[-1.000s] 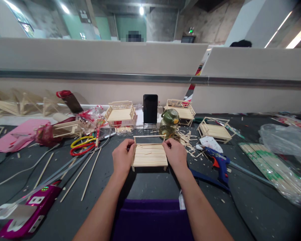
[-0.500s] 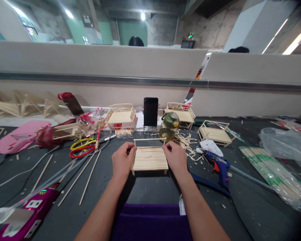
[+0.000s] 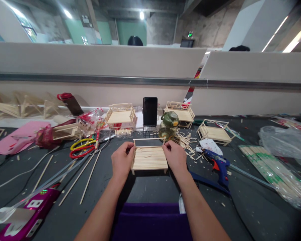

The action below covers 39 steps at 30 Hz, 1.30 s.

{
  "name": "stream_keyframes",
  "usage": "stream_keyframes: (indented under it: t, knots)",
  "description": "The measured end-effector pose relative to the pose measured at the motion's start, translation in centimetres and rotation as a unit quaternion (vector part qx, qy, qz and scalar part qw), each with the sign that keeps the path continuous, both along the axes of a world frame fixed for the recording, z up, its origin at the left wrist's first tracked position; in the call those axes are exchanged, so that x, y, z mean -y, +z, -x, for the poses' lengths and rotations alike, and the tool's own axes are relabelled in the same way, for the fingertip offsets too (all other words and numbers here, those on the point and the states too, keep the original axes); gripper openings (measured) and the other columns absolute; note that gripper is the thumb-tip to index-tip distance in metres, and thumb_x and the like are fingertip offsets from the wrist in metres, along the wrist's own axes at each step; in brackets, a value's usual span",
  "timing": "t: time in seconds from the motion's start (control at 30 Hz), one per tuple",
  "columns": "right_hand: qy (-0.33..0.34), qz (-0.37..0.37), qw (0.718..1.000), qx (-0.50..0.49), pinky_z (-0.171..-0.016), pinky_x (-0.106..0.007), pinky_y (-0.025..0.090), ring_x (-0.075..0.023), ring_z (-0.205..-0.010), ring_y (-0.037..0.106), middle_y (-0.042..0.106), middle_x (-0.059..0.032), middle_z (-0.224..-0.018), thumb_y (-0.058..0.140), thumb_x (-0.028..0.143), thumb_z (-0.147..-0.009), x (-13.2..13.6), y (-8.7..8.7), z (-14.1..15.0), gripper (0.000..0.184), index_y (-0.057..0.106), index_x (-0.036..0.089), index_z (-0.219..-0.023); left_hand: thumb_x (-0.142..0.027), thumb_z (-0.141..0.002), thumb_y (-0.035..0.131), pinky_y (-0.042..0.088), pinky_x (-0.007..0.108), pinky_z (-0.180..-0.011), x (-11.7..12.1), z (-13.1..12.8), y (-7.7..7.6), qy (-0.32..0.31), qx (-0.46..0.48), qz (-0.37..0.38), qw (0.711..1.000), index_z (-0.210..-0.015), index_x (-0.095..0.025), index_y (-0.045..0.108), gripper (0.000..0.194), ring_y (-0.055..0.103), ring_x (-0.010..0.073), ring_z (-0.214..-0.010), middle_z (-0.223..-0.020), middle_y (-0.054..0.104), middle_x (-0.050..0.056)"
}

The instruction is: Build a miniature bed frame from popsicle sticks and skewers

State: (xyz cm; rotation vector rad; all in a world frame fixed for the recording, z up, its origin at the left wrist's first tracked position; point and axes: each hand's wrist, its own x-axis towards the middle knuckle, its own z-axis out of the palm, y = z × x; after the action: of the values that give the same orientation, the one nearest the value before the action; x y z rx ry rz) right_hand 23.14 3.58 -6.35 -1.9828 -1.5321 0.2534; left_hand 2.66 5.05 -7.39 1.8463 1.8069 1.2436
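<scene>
Between left hand [image 3: 122, 156] and right hand [image 3: 176, 156], stick bench [image 3: 149, 162], apparently held

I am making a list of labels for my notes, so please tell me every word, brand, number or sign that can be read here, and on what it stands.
No text can be read with certainty.
Dark red bundle: pale letters, too blurred to quote.
Packet of sticks: green print, too blurred.
Purple device: markings too small.
Green lit sign at the back: too small.
Small wooden bench: no text visible.
</scene>
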Motion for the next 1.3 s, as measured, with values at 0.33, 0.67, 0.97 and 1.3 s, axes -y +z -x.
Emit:
stream_keyframes:
  t: [0.33, 0.67, 0.97, 1.3]
  knots:
    - [-0.001, 0.005, 1.0, 0.003, -0.057, -0.025, 0.029, -0.0153, -0.066, 0.057, 0.068, -0.0008, -0.073, 0.055, 0.031, -0.086, -0.09, -0.09, 0.01, 0.017, 0.065, 0.023, -0.074, -0.031, -0.083, 0.055, 0.045, 0.024, -0.067, -0.11, 0.09, -0.2, -0.008, -0.007, -0.003, 1.0, -0.086, -0.025, 0.068, 0.015, 0.066, 0.016, -0.072, -0.08, 0.073, -0.002]
    - [0.0, 0.002, 1.0, 0.005, -0.057, -0.025, 0.029, -0.0156, -0.065, 0.058, 0.068, -0.0006, -0.073, 0.055, 0.032, -0.086, -0.08, -0.24, -0.03, 0.018, 0.065, 0.023, -0.075, -0.03, -0.083, 0.055, 0.045, 0.024, -0.067, -0.13, 0.05, -0.1, -0.009, -0.011, -0.006, 1.0, -0.085, -0.025, 0.068, 0.014, 0.067, 0.0158, -0.073, -0.08, 0.073, -0.002]
    - [0.001, -0.003, 1.0, 0.01, -0.057, -0.025, 0.029, -0.0157, -0.065, 0.058, 0.068, -0.0012, -0.073, 0.054, 0.031, -0.086, -0.06, -0.23, -0.05, 0.018, 0.066, 0.023, -0.075, -0.031, -0.083, 0.055, 0.046, 0.023, -0.067, -0.14, 0.1, -0.28, -0.015, -0.009, -0.013, 1.0, -0.085, -0.024, 0.068, 0.015, 0.067, 0.0163, -0.074, -0.082, 0.074, -0.001]
    - [-0.007, -0.001, 1.0, 0.006, -0.055, -0.025, 0.027, -0.0153, -0.065, 0.057, 0.067, -0.0006, -0.071, 0.055, 0.03, -0.086, 0.04, -0.07, 0.04, 0.017, 0.064, 0.023, -0.074, -0.029, -0.082, 0.055, 0.045, 0.024, -0.066, -0.08, -0.04, -0.13, -0.006, -0.016, -0.014, 1.0, -0.083, -0.024, 0.069, 0.014, 0.067, 0.0161, -0.07, -0.079, 0.073, -0.001]
